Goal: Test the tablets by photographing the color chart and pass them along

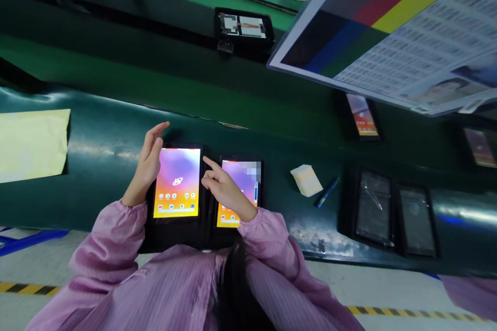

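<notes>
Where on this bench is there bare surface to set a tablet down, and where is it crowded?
Bare bench lies between the yellow sheet and the left hand. A smaller patch lies between the right tablet and the folded cloth. Crowded: the two dark tablets beyond the pen, and where the right hand works.

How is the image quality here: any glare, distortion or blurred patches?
Head view: wide-angle bending curves the green bench; white glare streaks it at left and far right; a pixelated patch hides a corner of the right tablet; both lit screens, including the left tablet, stay readable; the hands look sharp.
</notes>
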The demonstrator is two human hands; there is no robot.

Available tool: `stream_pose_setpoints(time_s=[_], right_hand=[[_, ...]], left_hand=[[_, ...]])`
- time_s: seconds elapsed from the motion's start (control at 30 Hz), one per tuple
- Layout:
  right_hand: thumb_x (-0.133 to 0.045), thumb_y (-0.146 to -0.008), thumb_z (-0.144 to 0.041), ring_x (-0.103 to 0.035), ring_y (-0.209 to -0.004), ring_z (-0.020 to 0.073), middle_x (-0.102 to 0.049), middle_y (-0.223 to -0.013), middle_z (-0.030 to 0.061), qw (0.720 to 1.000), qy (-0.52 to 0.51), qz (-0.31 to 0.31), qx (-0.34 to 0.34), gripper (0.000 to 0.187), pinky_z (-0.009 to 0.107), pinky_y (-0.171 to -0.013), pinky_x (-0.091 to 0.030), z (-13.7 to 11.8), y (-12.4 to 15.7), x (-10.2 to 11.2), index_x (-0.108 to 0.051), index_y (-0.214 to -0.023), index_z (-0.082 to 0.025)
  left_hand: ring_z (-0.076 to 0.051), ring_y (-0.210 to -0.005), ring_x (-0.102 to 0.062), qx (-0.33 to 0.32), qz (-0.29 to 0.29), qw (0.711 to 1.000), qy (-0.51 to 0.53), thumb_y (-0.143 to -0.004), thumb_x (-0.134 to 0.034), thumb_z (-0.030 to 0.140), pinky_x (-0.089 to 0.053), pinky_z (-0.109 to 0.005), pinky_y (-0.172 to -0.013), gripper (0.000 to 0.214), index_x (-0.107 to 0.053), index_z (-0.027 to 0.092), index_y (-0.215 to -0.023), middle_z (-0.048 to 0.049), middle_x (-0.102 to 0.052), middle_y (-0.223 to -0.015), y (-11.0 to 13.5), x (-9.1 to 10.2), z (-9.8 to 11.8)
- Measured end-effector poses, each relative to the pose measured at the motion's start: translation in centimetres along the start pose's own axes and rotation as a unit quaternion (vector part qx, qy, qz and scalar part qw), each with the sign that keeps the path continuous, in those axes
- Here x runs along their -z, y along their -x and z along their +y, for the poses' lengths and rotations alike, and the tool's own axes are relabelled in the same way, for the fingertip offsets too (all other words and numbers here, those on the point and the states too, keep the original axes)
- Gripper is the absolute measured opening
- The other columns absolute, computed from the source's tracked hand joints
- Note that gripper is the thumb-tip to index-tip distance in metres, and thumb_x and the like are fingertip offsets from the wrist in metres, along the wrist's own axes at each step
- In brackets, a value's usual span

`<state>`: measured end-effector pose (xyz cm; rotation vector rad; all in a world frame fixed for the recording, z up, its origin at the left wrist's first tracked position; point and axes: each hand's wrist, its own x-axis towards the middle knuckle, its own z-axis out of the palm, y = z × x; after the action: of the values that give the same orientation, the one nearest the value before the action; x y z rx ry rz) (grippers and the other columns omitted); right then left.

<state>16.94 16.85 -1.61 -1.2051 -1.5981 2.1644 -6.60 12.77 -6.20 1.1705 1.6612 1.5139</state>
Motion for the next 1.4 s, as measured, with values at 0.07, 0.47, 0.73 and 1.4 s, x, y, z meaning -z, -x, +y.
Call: stream_pose_setpoints(time_s=[0.07, 0.47, 0.73, 1.4], right_hand=[[-0.054, -0.088, -0.026, -0.042, -0.068, 0.0139, -0.047, -0.074, -0.0082, 1.000, 0.004, 0.007, 0.003, 0.080, 0.031, -0.072, -0.035, -0.1, -0.1, 0.0, -0.031, -0.163, -0.012], [-0.055, -0.088, -0.027, -0.043, -0.067, 0.0140, -0.051, -0.078, -0.0066, 0.999, 0.010, 0.028, -0.012, 0.072, 0.030, -0.065, -0.033, -0.7, -0.7, 0.3, -0.040, -0.157, -0.017], [-0.057, -0.086, -0.029, -0.042, -0.067, 0.0139, -0.051, -0.079, -0.0063, 0.999, 0.000, 0.039, -0.010, 0.074, 0.030, -0.063, -0.031, -1.1, -1.2, 0.4, -0.041, -0.157, -0.016], [-0.057, -0.084, -0.025, -0.037, -0.062, 0.0123, -0.053, -0.083, -0.0050, 0.998, -0.040, 0.044, -0.039, 0.076, 0.029, -0.056, -0.027, -1.3, -0.5, -0.2, -0.040, -0.158, -0.019]], left_hand=[[-0.024, -0.151, -0.044, -0.003, 0.002, 1.000, 0.000, -0.108, -0.047, 0.044, -0.027, -0.044, -0.130, 0.040, -0.057, 0.029, -0.143, -0.0061, -0.056, -0.155, 0.0, 0.0, 0.0], [-0.026, -0.148, -0.047, -0.008, 0.003, 1.000, 0.000, -0.108, -0.047, 0.045, -0.031, -0.046, -0.129, 0.040, -0.058, 0.028, -0.143, -0.0069, -0.058, -0.154, -0.2, 0.0, 0.1], [-0.024, -0.148, -0.048, -0.004, 0.003, 1.000, 0.011, -0.108, -0.047, 0.042, -0.031, -0.045, -0.129, 0.038, -0.057, 0.028, -0.142, -0.0072, -0.058, -0.153, -0.3, 0.0, 0.2], [-0.024, -0.148, -0.048, -0.012, 0.002, 1.000, 0.019, -0.108, -0.048, 0.042, -0.032, -0.045, -0.129, 0.037, -0.058, 0.029, -0.142, -0.0051, -0.059, -0.153, -0.4, 0.0, 0.1]])
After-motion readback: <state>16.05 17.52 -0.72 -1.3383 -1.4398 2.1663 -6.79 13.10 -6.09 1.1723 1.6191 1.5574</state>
